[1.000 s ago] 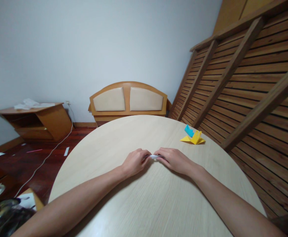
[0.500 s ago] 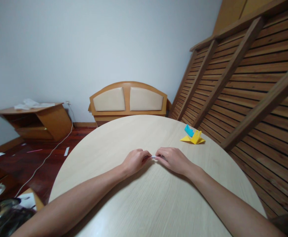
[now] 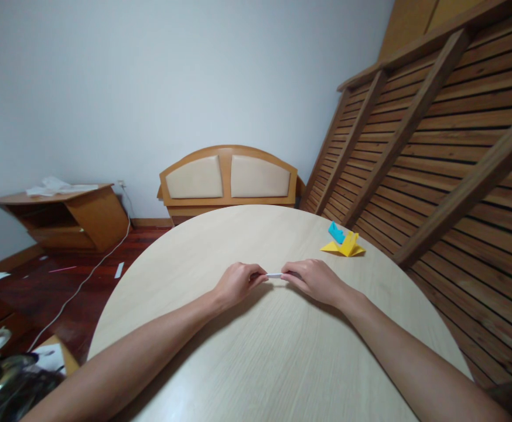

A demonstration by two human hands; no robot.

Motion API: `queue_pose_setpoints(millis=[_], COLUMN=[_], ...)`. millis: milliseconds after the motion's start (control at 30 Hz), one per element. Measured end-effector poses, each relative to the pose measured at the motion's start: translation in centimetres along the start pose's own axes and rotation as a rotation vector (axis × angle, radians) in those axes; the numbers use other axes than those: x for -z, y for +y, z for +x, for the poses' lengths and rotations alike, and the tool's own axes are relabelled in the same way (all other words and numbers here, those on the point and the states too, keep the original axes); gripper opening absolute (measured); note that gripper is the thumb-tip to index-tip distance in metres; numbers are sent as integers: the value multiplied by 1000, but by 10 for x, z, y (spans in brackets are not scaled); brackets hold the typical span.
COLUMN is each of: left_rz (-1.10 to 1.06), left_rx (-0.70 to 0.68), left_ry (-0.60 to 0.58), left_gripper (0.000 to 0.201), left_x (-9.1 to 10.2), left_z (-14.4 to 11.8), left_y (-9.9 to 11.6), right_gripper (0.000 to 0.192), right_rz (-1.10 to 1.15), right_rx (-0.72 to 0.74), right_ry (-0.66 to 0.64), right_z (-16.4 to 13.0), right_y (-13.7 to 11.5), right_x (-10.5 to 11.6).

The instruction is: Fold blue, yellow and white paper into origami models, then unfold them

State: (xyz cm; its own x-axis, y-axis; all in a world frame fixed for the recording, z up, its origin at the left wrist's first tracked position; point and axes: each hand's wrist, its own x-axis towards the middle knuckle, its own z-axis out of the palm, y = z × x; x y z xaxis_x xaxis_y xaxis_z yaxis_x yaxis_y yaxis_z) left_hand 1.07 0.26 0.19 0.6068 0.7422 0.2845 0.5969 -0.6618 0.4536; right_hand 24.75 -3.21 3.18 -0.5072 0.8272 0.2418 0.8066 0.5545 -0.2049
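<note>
A narrow white strip, seemingly folded paper (image 3: pixel 274 275), stretches between my two hands just above the round table (image 3: pixel 238 363). My left hand (image 3: pixel 239 282) pinches its left end between thumb and fingers. At the other end, my right hand (image 3: pixel 312 278) is closed in a similar pinch. Only the short middle piece shows; both ends are hidden by fingers. Beyond my right hand lie a yellow folded-paper figure (image 3: pixel 348 245) and a smaller blue folded-paper piece (image 3: pixel 335 232) touching or close behind it.
A padded headboard (image 3: pixel 227 153) stands past the table against the wall. Slatted wooden panels (image 3: pixel 414 135) lean along the right. To the left are a low cabinet (image 3: pixel 98 217) with white sheets on top, a white cable (image 3: pixel 80 284) on the floor, and clutter at the lower left.
My hands have drawn slightly apart and risen a little, so more of the white strip shows between them. The yellow and blue paper pieces have stayed put.
</note>
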Motion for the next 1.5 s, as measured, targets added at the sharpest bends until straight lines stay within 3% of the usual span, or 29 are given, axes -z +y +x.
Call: queue_pose_setpoints(millis=[400,567,767,1000,1500], left_rz=[-124,-29,117,184,218], left_rx=[-2,-16,2,-94,38], left_ry=[-130,-174,-39,-96,-54], left_gripper=[29,28,38,26,24], left_x=[15,19,15,2,12], left_z=[2,1,-5,-1,4], left_y=[6,0,10,12,-8], right_gripper=[26,26,27,30,31], right_rz=[53,22,-93,-78,163], right_rx=[-26,-47,-52,33,-91], right_ry=[-38,-63,-70,-77,-34], right_z=[-6,-9,-5,1,-14], right_y=[13,16,12,-8,50], right_x=[13,15,8,-1,17])
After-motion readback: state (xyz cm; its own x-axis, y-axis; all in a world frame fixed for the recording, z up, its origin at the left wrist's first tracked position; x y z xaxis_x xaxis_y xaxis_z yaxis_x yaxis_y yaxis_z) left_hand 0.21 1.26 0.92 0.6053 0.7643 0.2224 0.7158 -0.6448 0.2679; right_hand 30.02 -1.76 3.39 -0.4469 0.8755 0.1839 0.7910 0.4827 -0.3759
